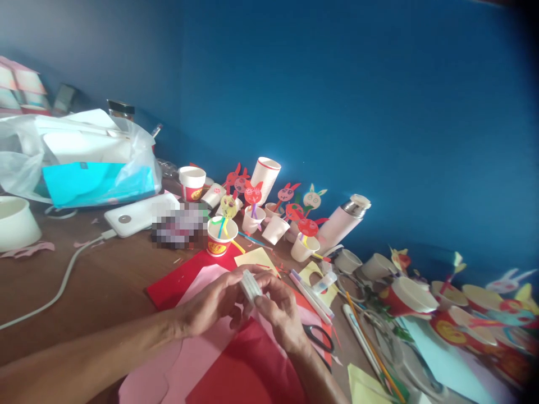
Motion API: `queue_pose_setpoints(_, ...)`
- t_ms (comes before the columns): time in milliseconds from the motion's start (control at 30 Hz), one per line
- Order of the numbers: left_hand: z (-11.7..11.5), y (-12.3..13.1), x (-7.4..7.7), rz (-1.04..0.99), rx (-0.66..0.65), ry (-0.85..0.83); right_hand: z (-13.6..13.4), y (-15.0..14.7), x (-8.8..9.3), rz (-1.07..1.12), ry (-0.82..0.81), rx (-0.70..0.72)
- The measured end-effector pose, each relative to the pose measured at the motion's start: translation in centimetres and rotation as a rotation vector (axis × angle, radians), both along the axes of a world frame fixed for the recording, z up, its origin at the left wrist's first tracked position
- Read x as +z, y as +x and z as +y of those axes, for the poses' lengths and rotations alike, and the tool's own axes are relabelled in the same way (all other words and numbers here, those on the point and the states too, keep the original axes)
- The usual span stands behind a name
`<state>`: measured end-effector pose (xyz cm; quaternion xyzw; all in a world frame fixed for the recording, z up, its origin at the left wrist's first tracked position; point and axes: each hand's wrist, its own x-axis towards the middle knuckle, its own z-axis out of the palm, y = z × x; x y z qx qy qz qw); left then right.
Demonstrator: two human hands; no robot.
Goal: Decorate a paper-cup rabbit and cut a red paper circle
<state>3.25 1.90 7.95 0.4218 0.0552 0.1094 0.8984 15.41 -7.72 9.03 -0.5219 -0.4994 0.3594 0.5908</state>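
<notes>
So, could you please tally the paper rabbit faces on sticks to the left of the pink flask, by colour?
Red or pink faces: 6
Yellow face: 1
Cream face: 1
Total: 8

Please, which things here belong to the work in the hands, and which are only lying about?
Part of the work:
left hand
right hand
small white object, held by both hands
pink paper
red paper

Probably just lying about:
black-handled scissors
power bank
white cable
pink flask
plastic bag
</notes>
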Motion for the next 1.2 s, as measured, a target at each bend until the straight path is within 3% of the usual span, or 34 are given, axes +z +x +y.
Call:
queue_pose_setpoints(100, -0.1, 0.0, -0.3, 0.001, 0.069, 0.064, 0.0, -0.4, 0.2, 0.192, -0.023, 0.072)
queue_pose_setpoints(167, -0.2, -0.1, -0.5, 0.017, 0.119, 0.084, 0.1, -0.6, 0.5, 0.19, -0.005, 0.049)
queue_pose_setpoints(367, 0.0, -0.1, -0.3, 0.043, 0.148, 0.196, 0.0, -0.6, 1.0, -0.155, -0.016, -0.146)
queue_pose_setpoints(467, -0.1, -0.1, -0.1, 0.062, 0.17, 0.24, -0.1, -0.5, 0.9, -0.233, -0.02, -0.135)
queue_pose_setpoints(767, -0.2, -0.1, 0.5, 0.033, 0.205, 0.158, 0.0, 0.0, 0.3, -0.243, 0.078, -0.067)
queue_pose_setpoints(867, 0.1, -0.1, 0.2, -0.038, 0.226, 0.049, 0.0, 0.1, -0.2, -0.338, 0.151, -0.154)
queue_pose_setpoints(967, 0.5, 0.1, -0.2, -0.104, 0.163, -0.136, 0.0, 0.6, -0.8, -0.484, 0.169, -0.252)
queue_pose_setpoints(1033, 0.8, 0.3, -0.2, -0.115, 0.099, -0.229, 0.1, 0.9, -1.1, -0.55, 0.153, -0.237)
queue_pose_setpoints(1200, 1.1, 0.4, -0.2, -0.088, 0.05, -0.275, 0.0, 1.1, -1.1, -0.534, 0.098, -0.169)
